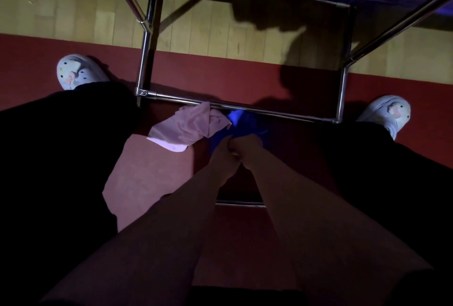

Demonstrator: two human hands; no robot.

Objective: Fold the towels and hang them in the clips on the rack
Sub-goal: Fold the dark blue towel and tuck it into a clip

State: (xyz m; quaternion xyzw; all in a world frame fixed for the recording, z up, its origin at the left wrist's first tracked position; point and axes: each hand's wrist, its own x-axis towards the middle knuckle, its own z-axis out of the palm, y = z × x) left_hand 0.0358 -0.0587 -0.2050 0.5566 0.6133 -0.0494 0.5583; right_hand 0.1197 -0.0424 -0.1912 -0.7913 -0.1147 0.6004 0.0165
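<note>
Both hands, left hand (221,152) and right hand (247,148), close fingers on the blue towel (247,121) beside the pink towel (188,125).

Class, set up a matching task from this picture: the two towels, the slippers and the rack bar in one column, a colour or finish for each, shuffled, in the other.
Column one:
1. towel on the left
2. towel the hands reach
3. slippers
4. rack bar

Column two:
A. shiny metal
B. pale pink
C. light blue
D. deep blue

Pairs: 1-B, 2-D, 3-C, 4-A
</note>
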